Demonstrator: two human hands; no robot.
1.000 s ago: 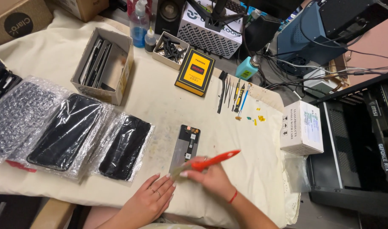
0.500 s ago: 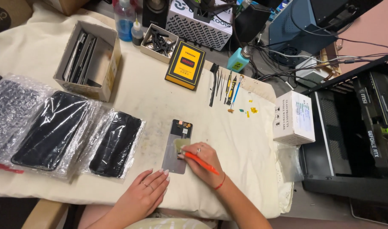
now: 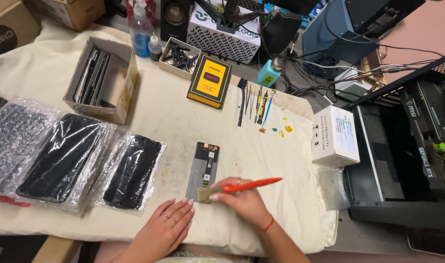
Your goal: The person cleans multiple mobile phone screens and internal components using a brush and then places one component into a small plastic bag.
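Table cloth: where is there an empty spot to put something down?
Bare cloth lies between the cardboard box, yellow box and phone panel. More lies between the tools and white box. The wrapped screens crowd the left.

My bench, from where I sit

Phone panel (image 3: 203, 170) lies before me on the cloth (image 3: 174, 117); wrapped screens (image 3: 62, 156) left, tools (image 3: 256, 104) behind, box (image 3: 335, 136) right.

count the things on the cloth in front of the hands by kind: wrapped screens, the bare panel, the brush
Bubble-wrapped dark screens: 2 clearly seen, first, second
Bare phone panel, lying flat: 1
Orange-handled brush, held in the right hand: 1
Total: 4
The left hand rests flat on the cloth.
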